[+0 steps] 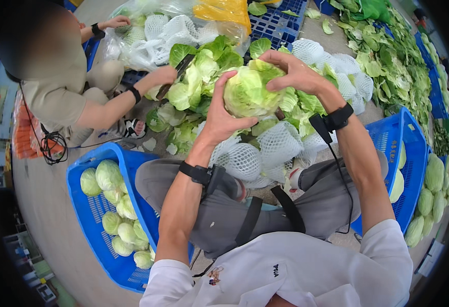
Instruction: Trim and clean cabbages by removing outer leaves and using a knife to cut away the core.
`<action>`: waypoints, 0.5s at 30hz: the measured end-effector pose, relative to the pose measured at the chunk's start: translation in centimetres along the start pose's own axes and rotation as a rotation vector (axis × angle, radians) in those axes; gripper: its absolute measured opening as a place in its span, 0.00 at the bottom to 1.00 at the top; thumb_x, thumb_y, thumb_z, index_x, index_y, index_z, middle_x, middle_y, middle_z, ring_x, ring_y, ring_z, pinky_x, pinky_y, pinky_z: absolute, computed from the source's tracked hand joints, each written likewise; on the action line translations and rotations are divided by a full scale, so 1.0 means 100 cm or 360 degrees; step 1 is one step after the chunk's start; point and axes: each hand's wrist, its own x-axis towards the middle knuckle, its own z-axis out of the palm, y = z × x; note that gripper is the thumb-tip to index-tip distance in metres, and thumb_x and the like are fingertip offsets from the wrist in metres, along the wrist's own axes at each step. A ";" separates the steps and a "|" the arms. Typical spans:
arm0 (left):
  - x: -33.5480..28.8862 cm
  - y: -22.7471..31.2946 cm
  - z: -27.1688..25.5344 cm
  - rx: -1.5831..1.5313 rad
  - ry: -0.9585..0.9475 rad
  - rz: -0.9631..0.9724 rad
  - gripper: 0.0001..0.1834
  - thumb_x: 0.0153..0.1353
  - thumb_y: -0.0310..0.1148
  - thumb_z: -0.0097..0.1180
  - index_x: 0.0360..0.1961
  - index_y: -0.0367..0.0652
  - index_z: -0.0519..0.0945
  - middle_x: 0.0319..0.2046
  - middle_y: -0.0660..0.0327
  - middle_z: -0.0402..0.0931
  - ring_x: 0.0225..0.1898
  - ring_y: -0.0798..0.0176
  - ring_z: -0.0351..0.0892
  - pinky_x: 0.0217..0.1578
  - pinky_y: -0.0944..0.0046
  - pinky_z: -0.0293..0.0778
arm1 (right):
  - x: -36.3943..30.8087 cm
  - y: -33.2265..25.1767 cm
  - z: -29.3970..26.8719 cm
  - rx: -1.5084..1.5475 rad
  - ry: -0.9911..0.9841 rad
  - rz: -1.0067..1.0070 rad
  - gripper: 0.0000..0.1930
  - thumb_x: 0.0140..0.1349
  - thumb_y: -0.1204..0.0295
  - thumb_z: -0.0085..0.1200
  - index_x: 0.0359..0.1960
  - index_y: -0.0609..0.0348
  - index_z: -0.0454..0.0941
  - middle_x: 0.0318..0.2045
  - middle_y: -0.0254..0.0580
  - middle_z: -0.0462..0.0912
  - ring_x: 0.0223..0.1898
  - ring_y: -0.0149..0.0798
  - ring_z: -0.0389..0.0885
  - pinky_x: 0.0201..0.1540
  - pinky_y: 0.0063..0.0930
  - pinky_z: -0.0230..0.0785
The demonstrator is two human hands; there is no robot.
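Observation:
A pale green cabbage [250, 91] is held up in front of me, over a heap of loose leaves. My left hand [223, 113] cups its left side and underside, thumb toward me. From the upper right, my right hand [297, 74] grips the same cabbage with its fingers curled over the top. Below it lie white foam net sleeves [282, 142] and trimmed cabbage leaves [194, 84]. A small dark brown piece [279, 113] shows under the cabbage; I cannot make out what it is.
At far left a seated co-worker's hand [163, 75] holds a dark-bladed knife [182, 66]. Blue crates stand beside me: the left crate [76, 204] contains several cabbages, the right crate [383, 134] a few. Leaves [383, 77] cover the floor at far right, near a blue pallet [278, 23].

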 end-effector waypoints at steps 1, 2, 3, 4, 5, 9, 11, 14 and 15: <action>0.000 0.001 0.000 -0.0016 0.0022 -0.0001 0.61 0.39 0.23 0.78 0.74 0.49 0.53 0.66 0.57 0.63 0.67 0.57 0.65 0.67 0.54 0.66 | 0.003 0.006 -0.005 -0.0108 0.0084 -0.0007 0.26 0.53 0.76 0.62 0.56 0.58 0.75 0.53 0.39 0.81 0.56 0.35 0.78 0.63 0.32 0.70; -0.002 0.003 0.002 -0.0034 0.0039 -0.0009 0.62 0.39 0.23 0.78 0.74 0.50 0.53 0.66 0.58 0.63 0.67 0.57 0.65 0.67 0.54 0.66 | -0.001 0.014 -0.005 -0.0094 0.0072 -0.0011 0.26 0.53 0.76 0.62 0.56 0.58 0.75 0.53 0.39 0.81 0.56 0.35 0.78 0.63 0.32 0.70; -0.001 0.011 0.007 -0.0209 0.0125 -0.0043 0.60 0.39 0.24 0.78 0.73 0.49 0.54 0.65 0.56 0.63 0.67 0.56 0.65 0.65 0.55 0.67 | -0.002 0.023 -0.010 0.0337 0.0250 0.0005 0.24 0.55 0.77 0.59 0.56 0.60 0.75 0.52 0.41 0.81 0.53 0.36 0.80 0.60 0.33 0.73; 0.000 0.014 0.006 -0.0202 0.0129 -0.0031 0.60 0.39 0.24 0.78 0.73 0.49 0.54 0.65 0.56 0.63 0.67 0.56 0.65 0.65 0.55 0.67 | -0.004 0.033 -0.013 0.0770 0.0425 0.0022 0.22 0.57 0.78 0.56 0.56 0.62 0.74 0.50 0.42 0.82 0.49 0.37 0.83 0.57 0.33 0.76; 0.000 0.017 0.004 -0.0391 0.0211 -0.0073 0.60 0.39 0.23 0.77 0.73 0.49 0.53 0.65 0.56 0.63 0.67 0.56 0.66 0.65 0.54 0.68 | -0.007 0.047 -0.011 0.1030 0.0637 -0.0009 0.21 0.59 0.79 0.56 0.56 0.63 0.74 0.50 0.44 0.82 0.43 0.39 0.85 0.52 0.34 0.80; 0.002 0.022 -0.016 -0.0871 0.0188 -0.0251 0.56 0.44 0.24 0.70 0.74 0.50 0.53 0.67 0.56 0.62 0.67 0.52 0.67 0.65 0.50 0.69 | -0.011 0.097 0.026 0.0245 0.0639 0.0315 0.24 0.62 0.67 0.62 0.60 0.61 0.75 0.57 0.46 0.80 0.53 0.40 0.81 0.57 0.38 0.75; 0.001 0.026 -0.024 -0.0885 0.0154 -0.0278 0.52 0.48 0.26 0.65 0.75 0.50 0.54 0.69 0.54 0.62 0.67 0.51 0.68 0.65 0.48 0.70 | -0.009 0.093 0.045 -0.0440 0.0231 0.0299 0.36 0.58 0.55 0.68 0.66 0.57 0.72 0.62 0.47 0.77 0.64 0.45 0.73 0.67 0.44 0.63; 0.002 0.029 -0.025 -0.0811 0.0195 -0.0210 0.55 0.48 0.25 0.67 0.76 0.50 0.52 0.69 0.54 0.62 0.67 0.51 0.68 0.65 0.48 0.70 | -0.007 0.034 0.036 0.0448 0.0566 0.0319 0.42 0.53 0.51 0.72 0.68 0.54 0.70 0.66 0.48 0.73 0.67 0.49 0.69 0.69 0.43 0.61; 0.005 0.032 -0.020 -0.0819 0.0183 -0.0212 0.55 0.48 0.25 0.67 0.76 0.50 0.52 0.69 0.54 0.62 0.67 0.51 0.68 0.65 0.48 0.70 | -0.004 0.024 0.036 0.0443 0.0579 0.0323 0.42 0.53 0.51 0.72 0.68 0.54 0.70 0.66 0.48 0.73 0.67 0.49 0.69 0.69 0.43 0.61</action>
